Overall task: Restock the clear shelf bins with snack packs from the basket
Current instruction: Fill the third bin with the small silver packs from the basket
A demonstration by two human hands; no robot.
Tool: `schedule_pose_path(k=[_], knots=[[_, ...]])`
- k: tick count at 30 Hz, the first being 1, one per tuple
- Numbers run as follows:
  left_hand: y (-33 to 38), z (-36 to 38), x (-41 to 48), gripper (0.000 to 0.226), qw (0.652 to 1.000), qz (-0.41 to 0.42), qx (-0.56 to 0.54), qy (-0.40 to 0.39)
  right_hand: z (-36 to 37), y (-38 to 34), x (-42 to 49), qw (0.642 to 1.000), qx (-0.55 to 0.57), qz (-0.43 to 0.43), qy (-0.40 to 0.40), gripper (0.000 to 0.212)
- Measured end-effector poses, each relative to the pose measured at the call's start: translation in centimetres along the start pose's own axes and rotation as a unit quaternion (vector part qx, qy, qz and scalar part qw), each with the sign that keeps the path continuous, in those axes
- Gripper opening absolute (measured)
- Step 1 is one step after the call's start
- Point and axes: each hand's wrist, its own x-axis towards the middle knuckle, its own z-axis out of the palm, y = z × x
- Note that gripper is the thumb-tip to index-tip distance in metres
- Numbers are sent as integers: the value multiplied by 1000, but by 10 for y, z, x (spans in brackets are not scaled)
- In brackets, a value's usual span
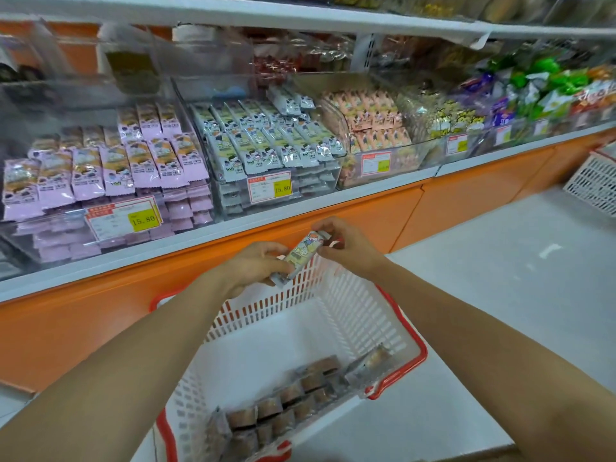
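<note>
A small stack of snack packs [304, 254] with a cartoon print is held over the far rim of the white basket [353, 315]. My left hand [256, 266] grips the stack's lower end and my right hand [346, 245] pinches its upper end. Brown snack packs [293, 398] lie in the basket's near part. On the shelf stand clear bins: one with pink packs [110, 168], one with grey-green packs [266, 141], one with peach packs [373, 125].
Yellow price tags [143, 220] hang on the bin fronts. An orange panel [300, 228] runs below the shelf edge. A second white basket [593, 181] stands at the far right on the grey platform [500, 261]. More mixed snacks fill bins to the right.
</note>
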Motion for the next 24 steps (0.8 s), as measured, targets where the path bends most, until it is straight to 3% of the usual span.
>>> schedule_pose_path(k=[6, 12, 18, 24], knots=[[11, 3, 1, 41, 1000, 16, -11, -3, -6, -7, 0, 995, 98, 31, -5, 32], [34, 8, 3, 17, 998, 51, -40, -19, -20, -25, 4, 989, 147, 5, 16, 29], [60, 13, 7, 11, 992, 90, -77, 53, -37, -44, 3, 982, 187, -8, 37, 37], [102, 12, 3, 33, 959, 133, -177, 175, -44, -57, 4, 989, 111, -76, 64, 41]])
